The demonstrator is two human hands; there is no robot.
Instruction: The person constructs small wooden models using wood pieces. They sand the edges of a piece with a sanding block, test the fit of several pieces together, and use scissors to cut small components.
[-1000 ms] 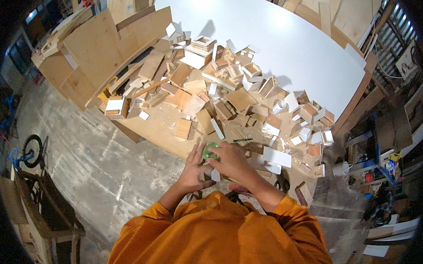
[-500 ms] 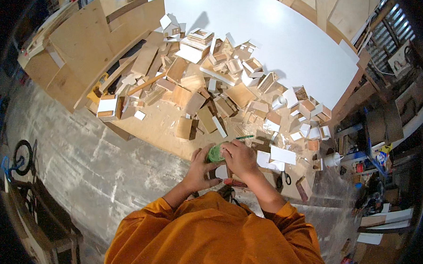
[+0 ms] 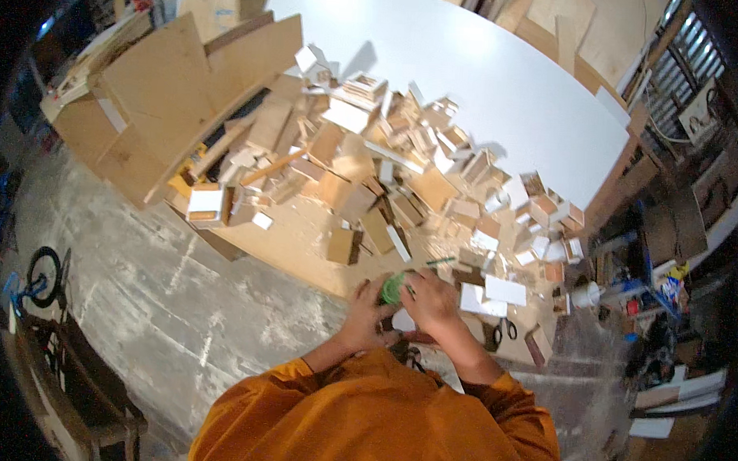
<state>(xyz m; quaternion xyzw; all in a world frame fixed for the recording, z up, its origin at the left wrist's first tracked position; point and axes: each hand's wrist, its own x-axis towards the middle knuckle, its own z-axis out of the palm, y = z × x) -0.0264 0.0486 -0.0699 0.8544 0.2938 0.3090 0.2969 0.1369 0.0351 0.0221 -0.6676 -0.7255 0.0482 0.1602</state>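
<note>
My left hand (image 3: 366,318) wraps around the left side of a round green container (image 3: 394,288), seen from above at the table's front edge. Over its right side, my right hand (image 3: 433,302) is closed, fingertips pressed together at the rim. Whatever those fingertips pinch is too small to make out. Just beyond them a thin dark green stick, perhaps a pencil (image 3: 441,261), lies on the table. Beneath the hands, a pale piece (image 3: 403,320) shows partly. Black-handled scissors (image 3: 505,329) lie to the right, near white rectangular pieces (image 3: 505,290).
Small wooden house shapes and offcuts (image 3: 350,198) are heaped across the wooden table (image 3: 290,256). A large white board (image 3: 475,62) stretches behind them. Plywood sheets (image 3: 157,89) lean at the left. A white bucket (image 3: 584,294) is at the right edge.
The whole view has shifted, so the table and hands appear lower and further right. Both hands stay on the green container, with the right fingers now bunched at its rim.
</note>
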